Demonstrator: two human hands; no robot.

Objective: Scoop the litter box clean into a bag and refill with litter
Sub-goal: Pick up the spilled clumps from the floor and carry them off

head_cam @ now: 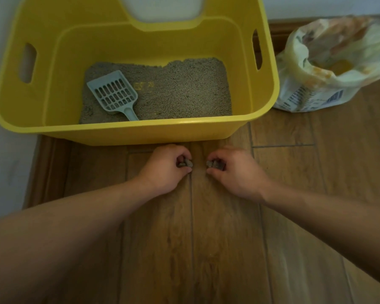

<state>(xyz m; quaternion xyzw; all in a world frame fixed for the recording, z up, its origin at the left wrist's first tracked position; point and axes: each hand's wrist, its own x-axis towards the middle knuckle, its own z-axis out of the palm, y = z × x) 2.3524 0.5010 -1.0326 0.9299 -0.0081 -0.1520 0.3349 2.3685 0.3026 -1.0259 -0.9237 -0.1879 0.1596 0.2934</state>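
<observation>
The far wall of the yellow litter box (pixel 136 132) is cut off by the top edge, and its near wall hides the front strip of litter (pixel 184 91) and the end of the scoop (pixel 113 93) handle; the scoop lies slotted face up on the litter at the box's left side. To the right, the bag (pixel 316 69) sits open on the wooden floor (pixel 206 238), partly out of frame, its contents too blurred for us to name. Just in front of the box, our left hand (pixel 165 170) has its fingers (pixel 180 153) curled round grey clumps (pixel 184 165), thumb beneath; our right hand (pixel 235 172) pinches more grey clumps (pixel 215 165) the same way. We cannot tell whether the clumps touch the floor. Both hands face each other, backs up, slightly apart, forearms reaching in from the lower corners.
</observation>
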